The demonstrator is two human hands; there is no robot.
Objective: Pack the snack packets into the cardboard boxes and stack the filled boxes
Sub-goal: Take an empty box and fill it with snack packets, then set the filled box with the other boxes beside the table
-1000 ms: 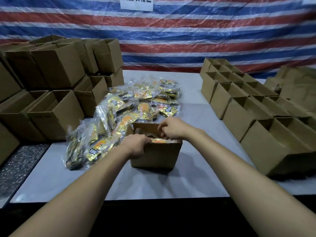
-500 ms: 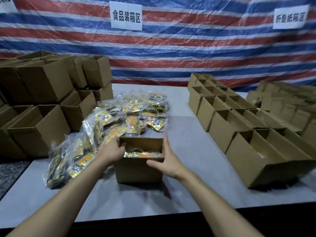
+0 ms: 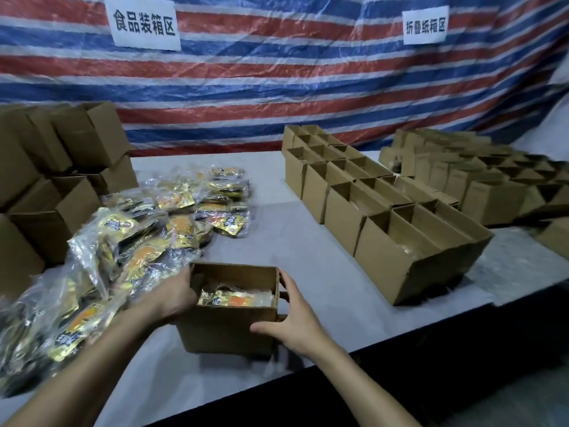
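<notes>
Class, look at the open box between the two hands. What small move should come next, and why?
Probably lift the cardboard box straight up off the table. It already holds snack packets, the left hand grips its left wall and the right hand presses its right wall, so it seems held for carrying; the stacked boxes stand at the left.

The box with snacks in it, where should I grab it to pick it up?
Take the box by its two side walls, one hand from each side, where the left hand and right hand are. It is open on top with snack packets lying loose inside, so I'd hold low on the walls and keep it level; the thin top rim would probably bend.
</notes>
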